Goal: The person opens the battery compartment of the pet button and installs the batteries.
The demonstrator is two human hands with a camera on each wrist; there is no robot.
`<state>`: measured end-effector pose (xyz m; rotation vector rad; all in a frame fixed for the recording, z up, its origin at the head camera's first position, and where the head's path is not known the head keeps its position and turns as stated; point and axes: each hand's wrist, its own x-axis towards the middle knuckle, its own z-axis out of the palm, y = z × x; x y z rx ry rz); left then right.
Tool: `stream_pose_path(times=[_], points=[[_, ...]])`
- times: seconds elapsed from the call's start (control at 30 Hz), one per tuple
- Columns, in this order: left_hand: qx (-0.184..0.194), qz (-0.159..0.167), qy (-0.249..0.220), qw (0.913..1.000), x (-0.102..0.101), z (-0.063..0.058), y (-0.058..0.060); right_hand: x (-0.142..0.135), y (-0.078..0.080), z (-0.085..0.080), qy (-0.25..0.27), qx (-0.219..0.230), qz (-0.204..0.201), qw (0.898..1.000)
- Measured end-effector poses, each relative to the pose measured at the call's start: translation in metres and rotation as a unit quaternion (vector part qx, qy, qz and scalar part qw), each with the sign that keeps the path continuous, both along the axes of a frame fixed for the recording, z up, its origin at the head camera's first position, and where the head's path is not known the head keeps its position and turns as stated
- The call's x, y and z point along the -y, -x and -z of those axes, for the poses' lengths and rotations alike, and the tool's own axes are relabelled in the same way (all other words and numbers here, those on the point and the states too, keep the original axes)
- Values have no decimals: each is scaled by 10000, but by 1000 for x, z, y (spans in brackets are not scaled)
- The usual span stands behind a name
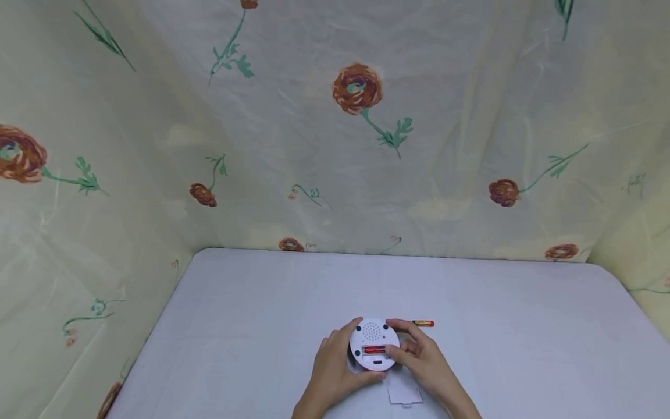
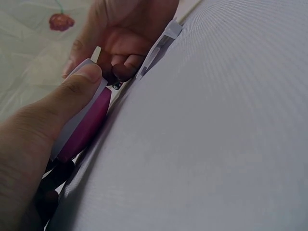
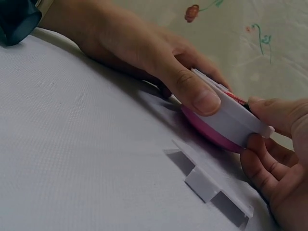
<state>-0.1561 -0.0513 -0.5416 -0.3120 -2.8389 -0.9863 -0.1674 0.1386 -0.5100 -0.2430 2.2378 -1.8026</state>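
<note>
A round white device [image 1: 372, 333] with a pink far side [image 3: 207, 130] has its speaker holes and opened battery compartment facing up. My left hand [image 1: 335, 366] grips its left rim, thumb along the near edge. A red battery [image 1: 373, 350] lies in the compartment. On that battery's right end presses the thumb of my right hand [image 1: 425, 358], while its other fingers curl against the device's right side, as the right wrist view shows. The white battery cover [image 1: 405, 391] lies on the table just below the device and my right hand.
Another battery [image 1: 425, 323], red and black, lies on the table just beyond my right hand. The white tabletop [image 1: 251, 314] ends at the back against a hanging flowered sheet [image 1: 445, 116], which also rises at the left and right sides.
</note>
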Motion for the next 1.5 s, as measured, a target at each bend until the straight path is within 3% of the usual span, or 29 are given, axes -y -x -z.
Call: stream_pose_path(times=[0.47,0.87,1.23,1.37,1.43,1.5], points=[[7,-12,-48,10000,2,1,0,2,2,6,-23,162,120,9998],[46,1,-31,10000,1,0,0,4,4,8,37,-92,7,10000],[1,31,-168,9999,2,2,1,4,2,4,-26,43,49,10000],[51,-4,-198,9998,4,4,1,4,3,8,-171,-164,100,9997],[57,-30,-226,9997,3,4,1,0,4,12,-274,-542,281,9978],[70,-67,-263,9996,2,4,0,-6,6,17,-481,-1251,701,9885]])
